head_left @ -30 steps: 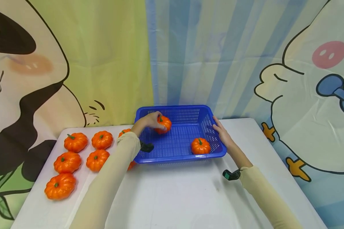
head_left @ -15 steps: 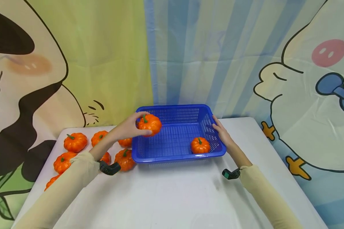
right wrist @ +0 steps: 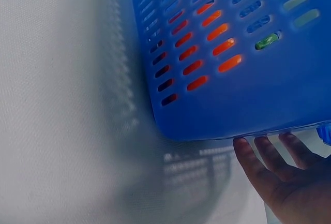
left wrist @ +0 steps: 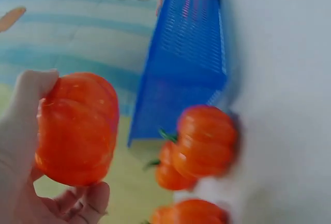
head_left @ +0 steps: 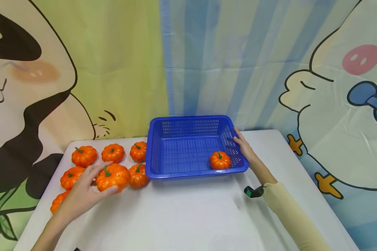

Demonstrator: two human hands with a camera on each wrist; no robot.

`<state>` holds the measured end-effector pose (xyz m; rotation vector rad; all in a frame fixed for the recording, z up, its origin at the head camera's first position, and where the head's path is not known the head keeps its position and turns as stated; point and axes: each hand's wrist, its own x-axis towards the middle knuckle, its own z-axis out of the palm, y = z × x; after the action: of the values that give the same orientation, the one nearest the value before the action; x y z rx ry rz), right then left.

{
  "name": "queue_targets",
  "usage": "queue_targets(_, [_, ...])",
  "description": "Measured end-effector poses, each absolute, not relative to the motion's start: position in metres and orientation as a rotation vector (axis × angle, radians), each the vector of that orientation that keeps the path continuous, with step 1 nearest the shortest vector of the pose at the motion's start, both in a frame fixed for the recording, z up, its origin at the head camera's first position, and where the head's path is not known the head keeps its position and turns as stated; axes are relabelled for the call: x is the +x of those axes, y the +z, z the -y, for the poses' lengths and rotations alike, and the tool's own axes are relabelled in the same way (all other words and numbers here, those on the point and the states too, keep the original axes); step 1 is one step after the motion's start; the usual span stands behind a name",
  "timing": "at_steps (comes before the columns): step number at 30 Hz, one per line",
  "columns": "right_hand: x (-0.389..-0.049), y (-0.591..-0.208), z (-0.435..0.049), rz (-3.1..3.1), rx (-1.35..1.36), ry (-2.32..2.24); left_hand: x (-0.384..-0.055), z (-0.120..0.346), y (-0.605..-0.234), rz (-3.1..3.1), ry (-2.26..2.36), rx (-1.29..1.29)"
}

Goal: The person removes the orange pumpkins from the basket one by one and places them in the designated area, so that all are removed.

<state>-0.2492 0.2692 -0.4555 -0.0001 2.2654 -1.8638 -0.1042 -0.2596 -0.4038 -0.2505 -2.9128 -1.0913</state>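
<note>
My left hand (head_left: 83, 195) grips a small orange pumpkin (head_left: 115, 177) with a green stem, thumb on one side and fingers on the other. That pumpkin is held up over the left part of the table, overlapping the pumpkins behind it in the head view. In the left wrist view, its ribbed side (left wrist: 80, 131) fills the grasp. A blue plastic basket (head_left: 196, 174) stands mid-table with one pumpkin (head_left: 220, 160) in its front right corner. My right hand (head_left: 245, 149) rests against the basket's right side; in the right wrist view its extended fingers (right wrist: 253, 162) touch the outer wall.
Several more pumpkins sit on the white table (head_left: 188, 216) at the left, among them one at the back left (head_left: 84, 156) and one beside the basket (head_left: 139, 176). A cartoon-print curtain (head_left: 201, 62) hangs right behind the table.
My left hand has lifted a pumpkin out of the basket's back left and carried it left and toward me over the table. The right hand has stayed at the basket.
</note>
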Motion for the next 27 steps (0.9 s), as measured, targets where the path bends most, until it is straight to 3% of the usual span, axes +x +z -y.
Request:
queue_targets(9, [-0.249,-0.459,-0.272,-2.276,0.003,-1.862,-0.069,0.279,-0.444,3.056,-0.899,0.161])
queue_targets(20, [-0.249,-0.456,-0.273,-2.267,0.001,-1.864,-0.064,0.284,-0.474,3.026,-0.77,0.135])
queue_targets(27, [-0.249,-0.456,-0.269,-2.254,-0.007,-1.879,-0.065,0.285,-0.478,3.101,-0.746,0.258])
